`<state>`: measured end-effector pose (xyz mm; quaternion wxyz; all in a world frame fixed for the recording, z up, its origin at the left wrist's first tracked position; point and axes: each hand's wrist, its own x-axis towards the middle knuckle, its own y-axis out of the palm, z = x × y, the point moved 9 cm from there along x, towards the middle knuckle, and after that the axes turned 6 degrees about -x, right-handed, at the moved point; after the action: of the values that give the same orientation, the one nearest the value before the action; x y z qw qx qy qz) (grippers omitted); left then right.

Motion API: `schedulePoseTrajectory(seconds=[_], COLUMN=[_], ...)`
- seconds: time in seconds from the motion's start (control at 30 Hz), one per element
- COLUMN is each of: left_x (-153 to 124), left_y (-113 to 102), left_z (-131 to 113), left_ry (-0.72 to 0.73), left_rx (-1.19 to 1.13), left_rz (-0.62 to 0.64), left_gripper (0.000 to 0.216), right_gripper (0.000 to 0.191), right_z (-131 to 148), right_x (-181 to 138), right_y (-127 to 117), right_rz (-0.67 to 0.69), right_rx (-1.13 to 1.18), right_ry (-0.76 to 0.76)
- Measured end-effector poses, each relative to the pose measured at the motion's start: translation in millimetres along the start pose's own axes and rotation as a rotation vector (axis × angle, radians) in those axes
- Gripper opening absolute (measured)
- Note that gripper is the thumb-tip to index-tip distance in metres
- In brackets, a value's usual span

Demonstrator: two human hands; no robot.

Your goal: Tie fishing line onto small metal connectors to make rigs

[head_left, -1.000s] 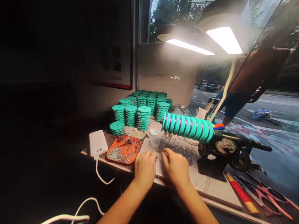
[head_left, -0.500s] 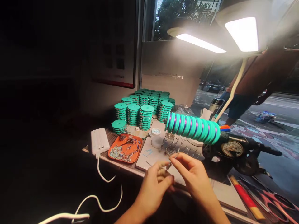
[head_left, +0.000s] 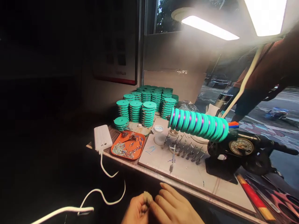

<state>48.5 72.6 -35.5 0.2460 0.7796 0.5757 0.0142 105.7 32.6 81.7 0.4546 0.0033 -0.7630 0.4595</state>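
My left hand (head_left: 138, 207) is low in front of the board's edge, fingers curled, with a beige wrap on one fingertip. Against it lies my right hand (head_left: 174, 205), back upward and fingers bent together. Whatever they pinch is too small or hidden to make out. Beyond them, a small metal fitting with a thin line (head_left: 173, 158) rests on the pale board (head_left: 161, 168). Several metal clips (head_left: 191, 154) stand in a row there. A round dish of small metal parts (head_left: 174, 150) sits behind the fitting.
Turquoise spools (head_left: 198, 124) fill the shaft of a black winding machine (head_left: 243, 147). More spools stand stacked (head_left: 148, 113) at the back. An orange tray (head_left: 128, 144) and a white power bank (head_left: 102, 137) are left; scissors (head_left: 286, 205) lie right. A lamp (head_left: 210, 28) hangs above.
Both hands have come down and toward me, off the board to below its front edge. The fitting and the row of clips now show uncovered. The view has shifted slightly.
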Motion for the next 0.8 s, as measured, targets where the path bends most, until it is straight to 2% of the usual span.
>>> schedulePoseTrajectory(seconds=[0.07,0.13,0.23,0.33,0.4,0.5,0.6,0.7,0.8], left_x=[-3,-6,-2,10,19,33,38,29,7], left_y=[0,-3,-18,-34,-37,-33,-28,-19,3], left_z=[2,2,-3,10,28,55,68,55,19], left_ry=[-0.053,-0.073,0.036,0.080,0.092,0.104,0.104,0.115,0.143], left_rx=[0.085,0.274,0.857,1.136,1.254,1.390,1.476,1.508,1.476], left_rz=[0.053,0.125,0.172,0.196,0.243,0.309,0.358,0.401,0.440], left_gripper=[0.033,0.032,0.024,0.015,0.010,0.022,0.019,0.015,0.012], right_gripper=[0.045,0.045,0.043,0.044,0.042,0.038,0.036,0.034,0.027], right_z=[-7,-14,-22,-30,-31,-28,-27,-26,-30], right_x=[-5,-11,-18,-26,-29,-31,-31,-31,-31], right_y=[3,2,0,1,1,-1,-4,-8,-21], right_rz=[0.103,0.171,0.210,0.204,0.178,0.133,0.070,0.031,-0.044], right_rx=[0.059,0.122,0.190,0.211,0.214,0.213,0.198,0.213,0.227], right_ry=[0.019,0.040,0.087,0.185,0.226,0.245,0.253,0.257,0.287])
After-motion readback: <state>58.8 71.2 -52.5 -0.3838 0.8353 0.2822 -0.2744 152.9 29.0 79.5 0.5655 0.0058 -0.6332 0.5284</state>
